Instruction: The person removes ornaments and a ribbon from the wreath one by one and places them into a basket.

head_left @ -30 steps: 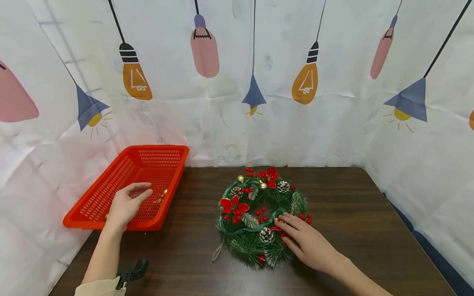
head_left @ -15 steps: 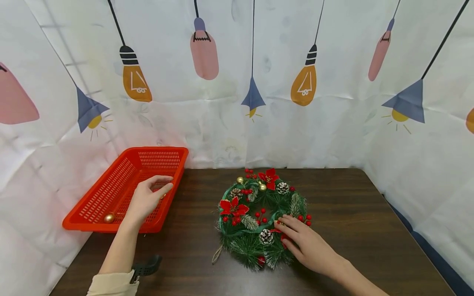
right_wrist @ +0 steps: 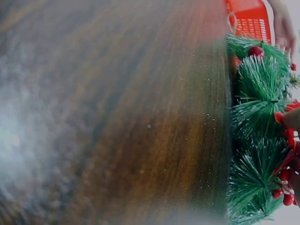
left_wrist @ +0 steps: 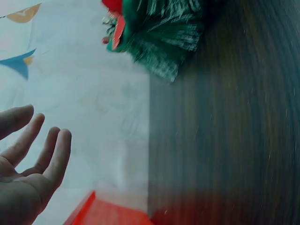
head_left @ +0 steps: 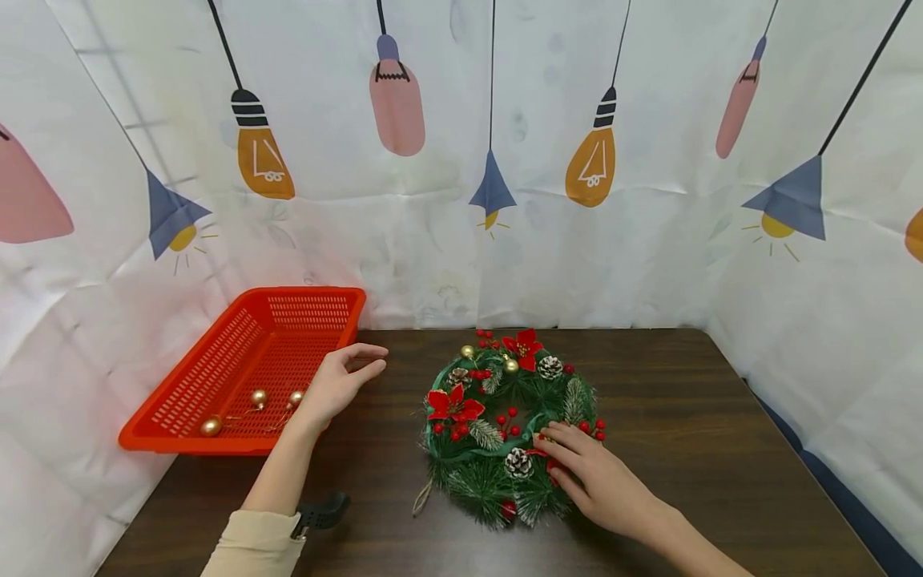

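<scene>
A green Christmas wreath (head_left: 476, 481) lies on the table, dressed with red poinsettias (head_left: 456, 403), pinecones (head_left: 518, 462), red berries and small gold balls. My right hand (head_left: 598, 481) rests on its front right side, fingers fairly straight over a red flower. In the right wrist view, a fingertip (right_wrist: 291, 119) touches a red petal. My left hand (head_left: 335, 389) hovers by the right rim of the red basket (head_left: 310, 308), between basket and wreath. Its fingers are loosely bent and apart in the left wrist view, and nothing shows between them.
Gold balls (head_left: 211, 425) on thin wires lie in the near part of the basket. A twine loop (head_left: 421, 497) sticks out at the wreath's front left. Behind the dark wooden table (head_left: 671, 401) hangs a white printed curtain (head_left: 433, 240).
My left hand has moved right, from above the basket to beyond its right rim, uncovering the gold balls inside. The right hand and the wreath have stayed in place.
</scene>
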Available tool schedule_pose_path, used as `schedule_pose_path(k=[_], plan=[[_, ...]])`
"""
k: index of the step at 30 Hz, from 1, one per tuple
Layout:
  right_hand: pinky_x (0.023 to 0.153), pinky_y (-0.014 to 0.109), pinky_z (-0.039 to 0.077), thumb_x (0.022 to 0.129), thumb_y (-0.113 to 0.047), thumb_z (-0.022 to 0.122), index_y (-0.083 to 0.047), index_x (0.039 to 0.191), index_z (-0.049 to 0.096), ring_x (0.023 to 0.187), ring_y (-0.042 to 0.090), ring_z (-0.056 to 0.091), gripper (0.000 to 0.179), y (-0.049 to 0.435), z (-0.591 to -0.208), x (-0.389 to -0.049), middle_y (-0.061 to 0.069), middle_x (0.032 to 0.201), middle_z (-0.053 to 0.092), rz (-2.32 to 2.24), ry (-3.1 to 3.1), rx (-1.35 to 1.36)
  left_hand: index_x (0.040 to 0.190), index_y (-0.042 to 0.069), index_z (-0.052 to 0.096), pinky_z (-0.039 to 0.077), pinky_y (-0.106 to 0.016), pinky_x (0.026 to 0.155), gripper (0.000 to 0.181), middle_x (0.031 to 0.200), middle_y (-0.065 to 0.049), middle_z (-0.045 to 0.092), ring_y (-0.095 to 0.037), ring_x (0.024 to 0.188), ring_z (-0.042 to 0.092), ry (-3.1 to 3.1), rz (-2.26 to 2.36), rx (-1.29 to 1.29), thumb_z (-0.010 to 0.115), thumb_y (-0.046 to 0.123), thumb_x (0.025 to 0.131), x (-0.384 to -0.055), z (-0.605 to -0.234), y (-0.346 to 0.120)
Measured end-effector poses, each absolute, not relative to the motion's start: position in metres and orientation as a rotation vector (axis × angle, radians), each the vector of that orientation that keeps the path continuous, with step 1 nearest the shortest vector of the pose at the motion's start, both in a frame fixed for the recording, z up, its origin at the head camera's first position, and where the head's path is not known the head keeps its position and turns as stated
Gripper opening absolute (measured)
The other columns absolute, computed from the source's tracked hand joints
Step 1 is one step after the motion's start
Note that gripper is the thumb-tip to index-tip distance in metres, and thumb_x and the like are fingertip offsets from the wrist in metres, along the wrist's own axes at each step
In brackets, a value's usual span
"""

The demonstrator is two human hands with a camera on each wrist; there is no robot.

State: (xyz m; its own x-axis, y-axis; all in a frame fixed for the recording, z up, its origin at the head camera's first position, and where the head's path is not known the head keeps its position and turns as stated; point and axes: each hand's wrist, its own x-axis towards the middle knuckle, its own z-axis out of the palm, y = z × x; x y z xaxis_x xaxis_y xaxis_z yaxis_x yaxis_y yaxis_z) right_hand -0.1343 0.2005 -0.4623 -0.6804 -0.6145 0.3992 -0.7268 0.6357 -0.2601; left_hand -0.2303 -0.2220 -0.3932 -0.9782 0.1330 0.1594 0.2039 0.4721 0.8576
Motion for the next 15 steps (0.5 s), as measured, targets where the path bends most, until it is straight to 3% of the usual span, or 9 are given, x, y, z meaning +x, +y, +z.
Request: schedule_pose_path(k=[9, 15], plan=[[0.1, 0.05, 0.051, 0.096, -0.006, 0.072, -0.01, 0.142, 0.061, 0.135, 0.031, 0.051, 0.048, 0.205, -0.462, -0.134, 0.009, 0.145, 0.056, 0.656, -2.551, 1.192, 0.128, 0.005, 0.069, 0.048, -0.054, 0.101, 0.032, 0.132, -0.018, 0.064, -0.036, 0.113, 0.065, -2.648, -1.718, -0.353, 0.068, 0.023, 0.102, -0.247, -0.409, -0.199], [0.107, 0.048, 0.045, 0.098, -0.001, 0.067, -0.011, 0.144, 0.059, 0.133, 0.03, 0.053, 0.047, 0.21, -0.461, -0.135, 0.01, 0.145, 0.056, 0.7, -2.519, 1.321, 0.126, 0.004, 0.069, 0.048, -0.054, 0.103, 0.03, 0.129, -0.017, 0.066, -0.038, 0.114, 0.065, -2.67, -1.755, -0.345, 0.067, 0.021, 0.102, -0.251, -0.417, -0.194]])
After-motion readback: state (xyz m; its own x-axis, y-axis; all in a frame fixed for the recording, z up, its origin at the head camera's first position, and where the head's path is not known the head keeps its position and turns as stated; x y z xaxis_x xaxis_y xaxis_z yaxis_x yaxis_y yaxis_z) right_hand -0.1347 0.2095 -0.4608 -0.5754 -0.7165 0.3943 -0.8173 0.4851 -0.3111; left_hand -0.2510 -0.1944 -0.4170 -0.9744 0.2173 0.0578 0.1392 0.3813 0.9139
